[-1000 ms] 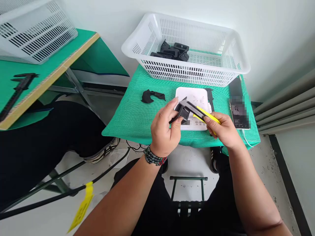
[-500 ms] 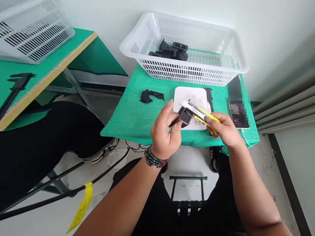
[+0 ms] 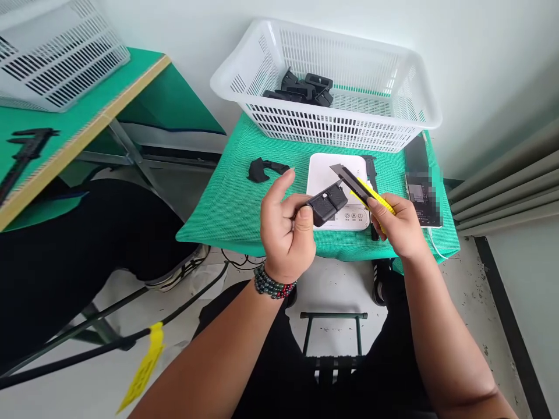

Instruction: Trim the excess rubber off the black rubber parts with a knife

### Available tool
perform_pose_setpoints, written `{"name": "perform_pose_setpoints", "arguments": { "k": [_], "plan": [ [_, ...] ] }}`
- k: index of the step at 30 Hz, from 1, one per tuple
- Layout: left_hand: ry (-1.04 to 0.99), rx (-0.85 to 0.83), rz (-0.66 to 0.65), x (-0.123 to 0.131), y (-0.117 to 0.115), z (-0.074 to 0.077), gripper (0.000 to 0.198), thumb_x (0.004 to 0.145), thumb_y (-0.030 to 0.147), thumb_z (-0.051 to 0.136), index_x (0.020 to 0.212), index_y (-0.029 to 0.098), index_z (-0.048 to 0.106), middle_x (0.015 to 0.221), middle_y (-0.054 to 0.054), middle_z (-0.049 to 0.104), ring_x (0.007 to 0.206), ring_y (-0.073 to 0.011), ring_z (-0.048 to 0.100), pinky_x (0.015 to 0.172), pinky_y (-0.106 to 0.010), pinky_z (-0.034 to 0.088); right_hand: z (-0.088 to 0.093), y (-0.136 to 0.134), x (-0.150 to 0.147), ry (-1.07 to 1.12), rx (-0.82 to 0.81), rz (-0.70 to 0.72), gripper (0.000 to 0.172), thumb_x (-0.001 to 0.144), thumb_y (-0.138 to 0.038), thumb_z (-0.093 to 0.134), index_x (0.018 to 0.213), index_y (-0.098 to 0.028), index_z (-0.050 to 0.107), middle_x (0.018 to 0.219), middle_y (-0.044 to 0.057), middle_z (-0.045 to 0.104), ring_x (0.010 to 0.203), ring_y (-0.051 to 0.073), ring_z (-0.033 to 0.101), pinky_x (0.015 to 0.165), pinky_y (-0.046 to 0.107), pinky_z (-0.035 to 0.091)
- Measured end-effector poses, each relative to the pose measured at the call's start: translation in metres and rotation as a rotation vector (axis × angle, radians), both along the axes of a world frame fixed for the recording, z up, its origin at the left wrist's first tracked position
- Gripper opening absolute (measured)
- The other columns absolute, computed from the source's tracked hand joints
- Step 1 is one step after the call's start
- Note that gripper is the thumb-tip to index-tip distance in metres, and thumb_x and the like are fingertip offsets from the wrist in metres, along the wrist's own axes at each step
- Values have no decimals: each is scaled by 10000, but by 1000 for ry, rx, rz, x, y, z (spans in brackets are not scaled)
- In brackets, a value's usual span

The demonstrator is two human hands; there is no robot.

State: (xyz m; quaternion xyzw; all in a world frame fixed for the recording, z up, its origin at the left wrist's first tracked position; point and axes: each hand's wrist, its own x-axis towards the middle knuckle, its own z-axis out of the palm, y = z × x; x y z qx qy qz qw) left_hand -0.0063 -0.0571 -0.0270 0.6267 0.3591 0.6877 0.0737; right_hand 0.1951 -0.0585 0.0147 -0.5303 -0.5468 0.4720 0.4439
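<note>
Green-covered table [image 3: 227, 209] against a pale wall, with a white scale [image 3: 319, 170] on top, a white basket [image 3: 371, 119] of black pieces [image 3: 302, 91] behind the scale and black scraps [image 3: 258, 170] left of it. Over the scale's front left, holds a black part [image 3: 328, 205] with left grip [image 3: 286, 233] closed on one end, index finger raised; over its right edge, holds a yellow knife [image 3: 365, 191] with right grip [image 3: 399, 224] wrapped firmly around the handle, blade near the part

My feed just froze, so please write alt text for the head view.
Left hand holds a black part, right hand a yellow utility knife, over a white scale on a green-covered table. Behind stands a white basket containing more black parts.
</note>
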Motion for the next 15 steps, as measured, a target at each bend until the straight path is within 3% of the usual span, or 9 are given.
{"name": "perform_pose_setpoints", "arguments": {
  "k": [6,10,15],
  "plan": [
    [15,-17,-5,-3,3,-1,456,1077,387,554,1518,278,507,1450,-138,615,864,-146,735,680,-253,587,5,-2,-1,104,9,63,615,782,-766,784,614,-241,510,472,-59,474,391,89,388,389,263,262],
    [89,16,-24,-2,-1,3,447,1074,322,563,1514,263,512,1139,-67,754,829,-150,756,764,-278,621,6,-2,2,19,6,128,607,831,-740,749,588,-236,511,477,-51,455,428,90,373,420,274,253],
    [149,108,16,2,-6,6,410,1081,339,537,1481,251,522,908,-15,745,759,-159,750,731,-295,618,0,4,7,-237,76,-89,548,865,-577,769,592,-236,438,534,-58,392,530,94,316,475,268,213]
  ]
}}
